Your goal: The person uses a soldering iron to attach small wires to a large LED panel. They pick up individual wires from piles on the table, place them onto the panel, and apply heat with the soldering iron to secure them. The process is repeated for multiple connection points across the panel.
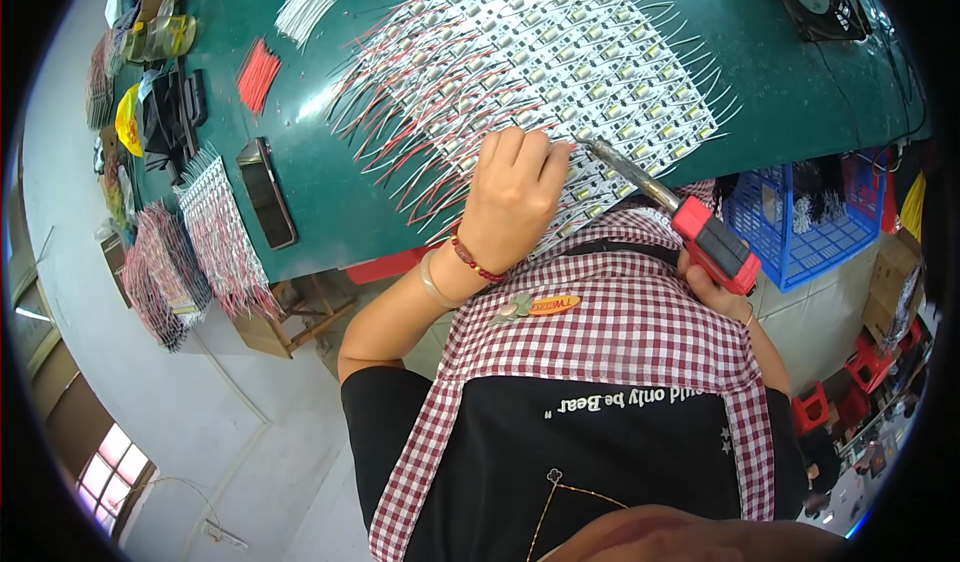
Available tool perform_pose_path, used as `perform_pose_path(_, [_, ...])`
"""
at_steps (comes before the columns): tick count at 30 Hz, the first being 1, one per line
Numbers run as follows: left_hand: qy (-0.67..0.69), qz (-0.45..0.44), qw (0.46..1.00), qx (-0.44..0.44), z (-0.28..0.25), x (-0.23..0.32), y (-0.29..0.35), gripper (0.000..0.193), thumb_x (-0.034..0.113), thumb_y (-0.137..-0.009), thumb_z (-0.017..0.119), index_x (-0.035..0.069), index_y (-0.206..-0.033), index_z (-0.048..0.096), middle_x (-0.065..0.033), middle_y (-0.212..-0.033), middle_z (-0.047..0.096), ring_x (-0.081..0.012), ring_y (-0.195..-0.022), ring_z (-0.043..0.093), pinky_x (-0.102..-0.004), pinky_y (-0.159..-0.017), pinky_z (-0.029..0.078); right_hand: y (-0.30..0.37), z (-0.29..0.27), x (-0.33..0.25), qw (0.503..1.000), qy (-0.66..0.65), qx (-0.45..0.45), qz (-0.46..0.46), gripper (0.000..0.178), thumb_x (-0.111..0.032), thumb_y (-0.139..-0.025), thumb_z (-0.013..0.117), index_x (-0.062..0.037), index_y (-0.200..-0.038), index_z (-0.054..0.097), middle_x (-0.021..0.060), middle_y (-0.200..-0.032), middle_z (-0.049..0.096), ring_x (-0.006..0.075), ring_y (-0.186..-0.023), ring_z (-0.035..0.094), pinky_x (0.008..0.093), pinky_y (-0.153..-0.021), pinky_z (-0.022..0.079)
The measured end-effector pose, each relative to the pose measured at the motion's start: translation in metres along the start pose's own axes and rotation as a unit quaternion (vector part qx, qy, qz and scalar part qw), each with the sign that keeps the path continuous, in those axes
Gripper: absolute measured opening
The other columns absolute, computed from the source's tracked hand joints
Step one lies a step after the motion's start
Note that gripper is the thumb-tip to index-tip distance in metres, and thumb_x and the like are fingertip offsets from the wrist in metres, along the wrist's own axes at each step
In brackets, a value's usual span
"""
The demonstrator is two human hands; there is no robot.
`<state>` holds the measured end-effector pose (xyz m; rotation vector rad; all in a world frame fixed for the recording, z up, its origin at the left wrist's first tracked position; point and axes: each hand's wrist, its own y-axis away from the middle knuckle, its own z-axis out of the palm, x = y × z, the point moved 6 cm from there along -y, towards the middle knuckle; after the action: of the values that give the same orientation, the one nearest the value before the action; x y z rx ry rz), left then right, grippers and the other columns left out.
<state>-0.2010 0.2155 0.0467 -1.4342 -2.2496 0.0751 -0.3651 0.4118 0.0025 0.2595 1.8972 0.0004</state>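
Observation:
A large panel of small white LED boards (600, 57) lies on the green table, with red, black and white wires sticking out along its edges. My left hand (515, 197) rests over its near part, fingers closed in a pinch; what they hold is too small to make out. In my right hand (710, 287) is a soldering iron (690, 224) with a red and black handle, partly hiding the fingers around it. Its metal tip reaches the boards just beside my left fingertips.
Left of the panel lie white wires (307, 9), red wires (258, 77) and a phone (266, 194). Wired board strips (222, 227) hang over the table's left end. A black device (815, 0) stands far right, its cable trailing. Below the right edge is a blue crate (790, 262).

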Motion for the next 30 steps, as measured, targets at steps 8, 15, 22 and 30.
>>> perform_pose_path(8, [0.021, -0.013, 1.0, 0.01, -0.001, -0.002, 0.001, 0.016, 0.003, -0.073, 0.06, 0.001, -0.089, 0.062, -0.008, -0.076, 0.044, -0.023, -0.072, 0.045, -0.0342, -0.065, 0.038, 0.002, -0.003, -0.001, 0.999, -0.033, 0.009, 0.005, 0.02, -0.007, -0.07, 0.064, 0.0011, -0.088, 0.064, 0.0149, -0.081, 0.063, 0.032, -0.07, 0.062, 0.036, -0.061, 0.049])
perform_pose_path(15, [0.026, -0.019, 0.999, 0.029, 0.0, -0.002, 0.003, 0.017, 0.001, -0.072, 0.06, 0.002, -0.088, 0.063, -0.0066, -0.074, 0.043, -0.022, -0.069, 0.045, -0.0339, -0.063, 0.037, 0.003, -0.002, 0.0, 1.0, -0.019, 0.008, -0.007, 0.02, -0.006, -0.069, 0.063, 0.0012, -0.088, 0.064, 0.0149, -0.08, 0.063, 0.0316, -0.067, 0.061, 0.0354, -0.058, 0.048])
perform_pose_path(22, [0.024, -0.021, 0.999, 0.037, 0.001, -0.001, 0.004, 0.016, 0.001, -0.072, 0.06, 0.002, -0.088, 0.063, -0.0065, -0.073, 0.043, -0.0219, -0.069, 0.045, -0.0339, -0.063, 0.036, 0.005, -0.001, 0.004, 0.999, 0.008, -0.008, 0.034, 0.02, -0.005, -0.068, 0.064, 0.0012, -0.087, 0.064, 0.0153, -0.081, 0.063, 0.0308, -0.066, 0.062, 0.034, -0.056, 0.047])
perform_pose_path(30, [0.015, -0.026, 0.999, 0.034, 0.0, 0.001, 0.002, 0.007, 0.002, -0.075, 0.06, 0.0, -0.082, 0.061, -0.0073, -0.073, 0.043, -0.0221, -0.069, 0.045, -0.034, -0.063, 0.036, 0.007, -0.003, -0.004, 1.0, 0.001, 0.017, -0.005, 0.023, -0.001, -0.065, 0.064, 0.0018, -0.088, 0.064, 0.017, -0.084, 0.064, 0.0325, -0.069, 0.063, 0.0356, -0.06, 0.05])
